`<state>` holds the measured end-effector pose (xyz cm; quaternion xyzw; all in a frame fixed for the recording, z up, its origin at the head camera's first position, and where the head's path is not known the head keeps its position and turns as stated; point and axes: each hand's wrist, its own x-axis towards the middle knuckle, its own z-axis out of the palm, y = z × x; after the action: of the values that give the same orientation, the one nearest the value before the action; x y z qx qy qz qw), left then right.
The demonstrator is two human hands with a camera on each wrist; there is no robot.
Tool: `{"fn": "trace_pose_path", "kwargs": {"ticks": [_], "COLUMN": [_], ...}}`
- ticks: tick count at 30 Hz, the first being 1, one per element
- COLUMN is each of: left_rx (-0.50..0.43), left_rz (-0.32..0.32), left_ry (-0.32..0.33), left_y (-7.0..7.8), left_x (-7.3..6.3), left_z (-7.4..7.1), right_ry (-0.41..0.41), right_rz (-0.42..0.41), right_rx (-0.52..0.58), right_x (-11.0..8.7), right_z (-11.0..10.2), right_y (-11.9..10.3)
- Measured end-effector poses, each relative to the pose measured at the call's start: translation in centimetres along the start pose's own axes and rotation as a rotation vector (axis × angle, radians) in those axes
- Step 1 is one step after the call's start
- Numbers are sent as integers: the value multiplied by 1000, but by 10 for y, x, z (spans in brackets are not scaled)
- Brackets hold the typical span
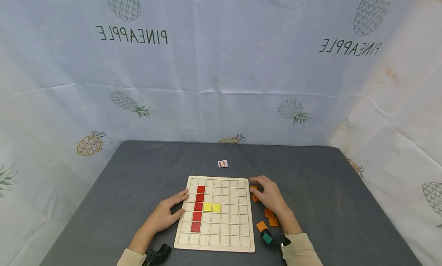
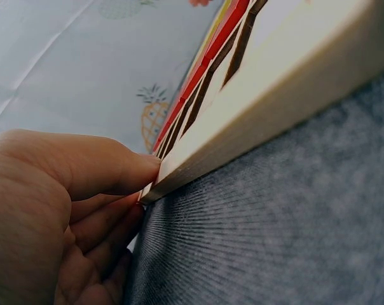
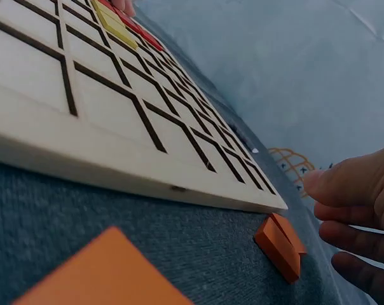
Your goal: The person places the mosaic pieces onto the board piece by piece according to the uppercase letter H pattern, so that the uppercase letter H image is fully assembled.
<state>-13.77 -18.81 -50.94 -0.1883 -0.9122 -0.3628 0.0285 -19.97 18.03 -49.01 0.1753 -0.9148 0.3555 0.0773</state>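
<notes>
A wooden grid board (image 1: 235,219) lies on the dark table. It carries a column of several red square tiles (image 1: 198,206) and two yellow tiles (image 1: 216,207) side by side. My left hand (image 1: 167,213) touches the board's left edge with straight fingers; in the left wrist view its thumb (image 2: 116,166) rests against the rim. Just past the board's upper right edge, my right hand (image 1: 270,195) hovers over orange tiles (image 1: 255,198), thumb and fingers apart. The right wrist view shows nothing between them, with two overlapping orange tiles (image 3: 280,248) on the cloth beside.
More orange tiles (image 1: 273,221) lie right of the board, near my right forearm. A green tile (image 1: 267,238) sits beside the black wrist camera mount (image 1: 277,239). Beyond the board is a small patterned card (image 1: 222,163). A white pineapple-print curtain (image 1: 221,66) hangs behind the table.
</notes>
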Motion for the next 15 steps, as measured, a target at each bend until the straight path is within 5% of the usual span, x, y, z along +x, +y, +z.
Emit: {"fn": "trace_pose_path", "kwargs": {"ticks": [15], "left_rx": [8], "left_rz": [-15], "left_ry": [-6], "left_y": [1], "left_x": [0], "left_z": [-1], "right_ry": [-35], "right_rz": [107], "right_rx": [-59], "right_x": [-1], "right_z": [0], "right_y": [10]}}
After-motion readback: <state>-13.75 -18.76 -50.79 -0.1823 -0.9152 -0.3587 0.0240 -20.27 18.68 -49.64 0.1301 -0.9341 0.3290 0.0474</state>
